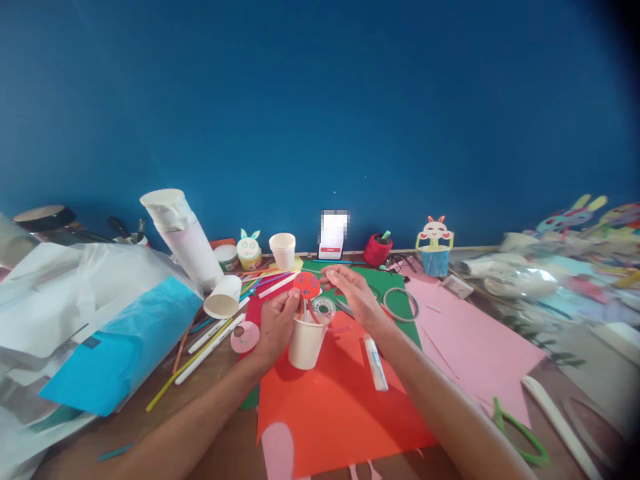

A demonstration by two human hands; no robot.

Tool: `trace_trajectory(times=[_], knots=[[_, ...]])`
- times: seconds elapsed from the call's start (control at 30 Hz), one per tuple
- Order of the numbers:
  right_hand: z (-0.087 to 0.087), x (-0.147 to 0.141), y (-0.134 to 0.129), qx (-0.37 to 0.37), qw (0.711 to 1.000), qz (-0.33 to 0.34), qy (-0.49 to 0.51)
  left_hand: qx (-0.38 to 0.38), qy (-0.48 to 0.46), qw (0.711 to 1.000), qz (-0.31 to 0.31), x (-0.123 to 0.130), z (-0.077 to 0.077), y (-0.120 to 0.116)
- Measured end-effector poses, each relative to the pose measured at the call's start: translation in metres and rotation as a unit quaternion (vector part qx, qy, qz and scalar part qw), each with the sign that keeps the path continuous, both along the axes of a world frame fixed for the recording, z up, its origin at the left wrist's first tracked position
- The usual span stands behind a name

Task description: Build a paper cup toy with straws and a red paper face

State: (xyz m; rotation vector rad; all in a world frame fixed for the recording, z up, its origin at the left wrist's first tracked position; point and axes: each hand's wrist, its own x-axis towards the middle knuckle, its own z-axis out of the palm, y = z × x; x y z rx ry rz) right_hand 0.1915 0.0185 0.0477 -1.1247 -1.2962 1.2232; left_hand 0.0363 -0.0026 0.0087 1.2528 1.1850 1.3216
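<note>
A red paper face (307, 285) sat above a white paper cup (306, 343), its left edge pinched between the thumb and index finger of the left hand (281, 320). Just to its right, the right hand (350, 290) held thumb and fingertips nearly together (whether they gripped anything could not be told). A glue stick (375, 363) lay on red paper (340, 420) beneath the right forearm.

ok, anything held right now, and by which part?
Left hand: red paper disc, pinched at its lower-left edge in this view. Right hand: fingertips together beside the disc; can't tell if they hold anything.
</note>
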Motion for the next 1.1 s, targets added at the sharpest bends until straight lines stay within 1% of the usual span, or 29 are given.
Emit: trace_trajectory(times=[0.07, 0.13, 0.2, 0.3, 0.4, 0.53, 0.67, 0.8, 0.9, 0.97, 1.07, 1.1], knots=[[-0.002, 0.008, 0.007, -0.001, 1.0, -0.019, -0.006, -0.005, -0.01, 1.0, 0.01, -0.003, 0.002, 0.003], [-0.008, 0.016, 0.014, -0.012, 0.999, -0.023, -0.023, -0.004, -0.025, 0.999, 0.02, -0.007, 0.007, 0.006], [-0.017, 0.023, 0.021, -0.017, 0.997, -0.012, -0.072, 0.005, -0.032, 0.999, 0.041, -0.011, 0.011, 0.009], [-0.031, 0.032, 0.028, 0.031, 0.987, 0.014, -0.159, 0.022, -0.041, 0.996, 0.071, -0.019, 0.016, 0.014], [-0.039, 0.038, 0.03, 0.099, 0.959, 0.046, -0.262, 0.02, -0.06, 0.994, 0.087, -0.025, 0.018, 0.019], [-0.04, 0.037, 0.026, 0.153, 0.912, 0.076, -0.373, 0.018, -0.085, 0.99, 0.113, -0.03, 0.022, 0.023], [-0.039, 0.034, 0.024, 0.175, 0.882, 0.084, -0.428, 0.038, -0.119, 0.982, 0.139, -0.038, 0.031, 0.028], [-0.039, 0.031, 0.022, 0.194, 0.862, 0.092, -0.458, 0.056, -0.111, 0.978, 0.168, -0.05, 0.036, 0.034], [-0.038, 0.021, 0.018, 0.223, 0.845, 0.084, -0.478, 0.064, -0.113, 0.976, 0.175, -0.055, 0.035, 0.037], [-0.04, 0.011, 0.013, 0.24, 0.832, 0.062, -0.496, 0.067, -0.11, 0.977, 0.17, -0.055, 0.034, 0.038], [-0.044, -0.003, 0.006, 0.243, 0.807, 0.024, -0.538, 0.072, -0.11, 0.977, 0.168, -0.054, 0.032, 0.039], [-0.046, -0.006, 0.004, 0.246, 0.798, 0.024, -0.549, 0.074, -0.11, 0.977, 0.168, -0.054, 0.031, 0.039]])
